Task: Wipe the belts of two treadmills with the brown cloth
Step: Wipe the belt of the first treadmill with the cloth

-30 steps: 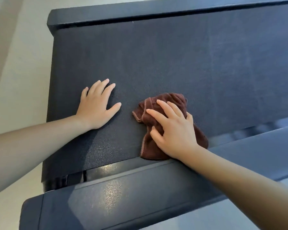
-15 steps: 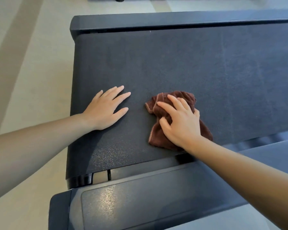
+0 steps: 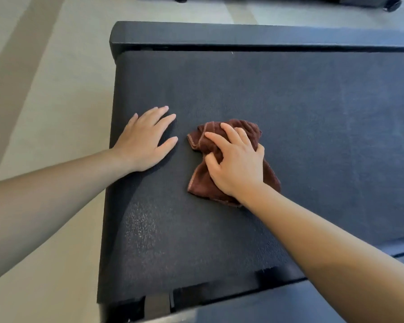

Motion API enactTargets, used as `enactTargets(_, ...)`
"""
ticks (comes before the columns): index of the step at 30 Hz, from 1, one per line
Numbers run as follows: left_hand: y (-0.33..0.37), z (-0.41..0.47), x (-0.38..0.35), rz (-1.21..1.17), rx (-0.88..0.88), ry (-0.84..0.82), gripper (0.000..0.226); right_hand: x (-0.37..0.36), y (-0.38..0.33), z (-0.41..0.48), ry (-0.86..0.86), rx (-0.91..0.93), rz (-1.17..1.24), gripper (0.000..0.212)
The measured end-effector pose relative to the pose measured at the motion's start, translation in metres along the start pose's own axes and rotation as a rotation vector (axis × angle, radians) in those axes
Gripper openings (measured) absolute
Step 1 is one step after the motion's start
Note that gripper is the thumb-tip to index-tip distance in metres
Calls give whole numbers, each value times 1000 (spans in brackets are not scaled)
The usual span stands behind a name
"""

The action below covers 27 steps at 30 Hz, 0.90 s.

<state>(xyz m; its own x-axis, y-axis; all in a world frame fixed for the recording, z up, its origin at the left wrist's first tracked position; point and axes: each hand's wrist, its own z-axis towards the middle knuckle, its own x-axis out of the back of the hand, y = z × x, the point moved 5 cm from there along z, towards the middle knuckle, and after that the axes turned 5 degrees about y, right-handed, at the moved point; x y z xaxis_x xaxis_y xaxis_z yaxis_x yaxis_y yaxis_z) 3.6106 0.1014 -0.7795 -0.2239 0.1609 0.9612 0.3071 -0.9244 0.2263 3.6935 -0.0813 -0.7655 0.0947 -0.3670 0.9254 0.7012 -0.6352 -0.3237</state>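
Observation:
A dark textured treadmill belt (image 3: 289,108) fills most of the view. A crumpled brown cloth (image 3: 202,183) with a lighter hem lies on the belt near its left end. My right hand (image 3: 237,162) presses on the cloth, fingers curled into its folds. My left hand (image 3: 145,142) rests flat on the belt just left of the cloth, fingers spread, holding nothing. Most of the cloth's middle is hidden under my right hand.
The treadmill's far side rail (image 3: 243,34) runs along the top and its near rail (image 3: 278,306) along the bottom. Beige floor (image 3: 44,113) lies to the left. Dark parts of another machine (image 3: 371,2) show at the top edge.
Both hands and the cloth have slid away from the near rail toward the middle of the belt. The view has shifted, showing more floor and the far rail.

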Motion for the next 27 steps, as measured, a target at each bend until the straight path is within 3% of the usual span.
enactTargets(8,-39,96,-10,6,48,-18,58,-19,6,83,46,-68,-19,45)
enactTargets(15,-39,99,-11,23,37,-13,59,-25,12,134,34,-168,-33,44)
enactTargets(27,-37,101,-8,69,85,-60,60,-39,29,217,41,-144,-8,44)
